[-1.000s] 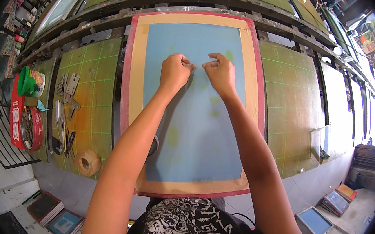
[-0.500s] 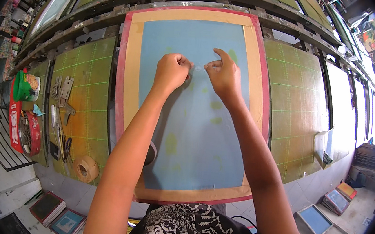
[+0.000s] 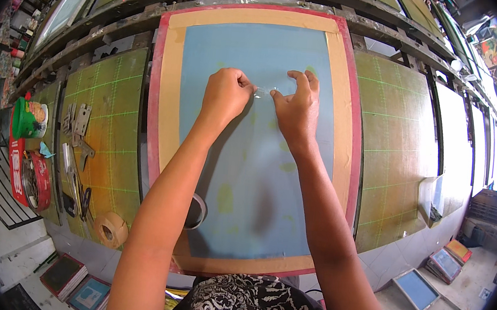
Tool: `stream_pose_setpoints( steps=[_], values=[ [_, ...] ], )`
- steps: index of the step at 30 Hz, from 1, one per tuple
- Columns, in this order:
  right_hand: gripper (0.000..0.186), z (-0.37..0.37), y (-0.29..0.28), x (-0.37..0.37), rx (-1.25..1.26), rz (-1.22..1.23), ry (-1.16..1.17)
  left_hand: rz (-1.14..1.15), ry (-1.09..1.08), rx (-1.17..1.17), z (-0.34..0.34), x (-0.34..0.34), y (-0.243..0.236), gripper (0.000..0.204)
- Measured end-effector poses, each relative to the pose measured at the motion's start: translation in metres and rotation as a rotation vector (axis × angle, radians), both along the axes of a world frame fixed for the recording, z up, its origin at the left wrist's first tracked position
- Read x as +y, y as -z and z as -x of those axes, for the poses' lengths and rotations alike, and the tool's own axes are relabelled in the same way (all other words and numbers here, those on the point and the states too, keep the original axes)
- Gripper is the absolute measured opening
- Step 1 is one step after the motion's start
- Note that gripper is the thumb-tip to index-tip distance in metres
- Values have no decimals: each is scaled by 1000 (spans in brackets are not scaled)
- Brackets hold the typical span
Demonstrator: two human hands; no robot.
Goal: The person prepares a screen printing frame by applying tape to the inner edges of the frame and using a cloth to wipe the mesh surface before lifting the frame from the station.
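My left hand (image 3: 226,92) is closed, thumb and forefinger pinching a small, clear, shiny strip that looks like clear tape (image 3: 260,92). Opposite it, my right hand (image 3: 298,107) has its thumb tip at the strip's other end, while its fingers are raised and spread away from the thumb. Both hands are over the upper half of a large screen-printing frame (image 3: 344,158), which has a red edge, a tan taped border and blue-grey mesh with greenish patches. Beside my left forearm, a dark-centred tape roll (image 3: 196,211) rests on the mesh, partly hidden by the arm.
Green gridded boards (image 3: 393,133) flank the frame, with dark metal rails (image 3: 129,23) behind. To the left lie a tan tape roll (image 3: 111,230), metal hinges (image 3: 82,120), cutters, a green tub (image 3: 29,119) and a red round tin (image 3: 37,179). Smaller framed screens (image 3: 417,290) stand low at right.
My right fingers have lifted and spread from the thumb. The clear strip between the hands shows more plainly. My view has shifted slightly, uncovering more of the dark-centred roll.
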State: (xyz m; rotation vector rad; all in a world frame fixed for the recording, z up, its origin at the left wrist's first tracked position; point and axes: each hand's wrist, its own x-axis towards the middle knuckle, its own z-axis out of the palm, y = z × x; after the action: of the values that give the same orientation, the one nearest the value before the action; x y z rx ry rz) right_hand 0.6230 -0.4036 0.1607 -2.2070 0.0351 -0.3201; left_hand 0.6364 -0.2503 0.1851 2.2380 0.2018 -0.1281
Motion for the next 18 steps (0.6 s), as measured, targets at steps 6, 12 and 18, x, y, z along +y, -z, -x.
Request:
stream_pose_setpoints(
  steps=[6, 12, 18],
  values=[
    [48, 1, -5, 3, 60, 13, -4, -25, 6, 9, -3, 1, 3, 17],
    [47, 0, 1, 3, 31, 66, 16, -44, 3, -34, 0, -3, 3, 17],
    [45, -1, 4, 4, 29, 162, 22, -64, 14, -26, -1, -3, 5, 16]
  ],
)
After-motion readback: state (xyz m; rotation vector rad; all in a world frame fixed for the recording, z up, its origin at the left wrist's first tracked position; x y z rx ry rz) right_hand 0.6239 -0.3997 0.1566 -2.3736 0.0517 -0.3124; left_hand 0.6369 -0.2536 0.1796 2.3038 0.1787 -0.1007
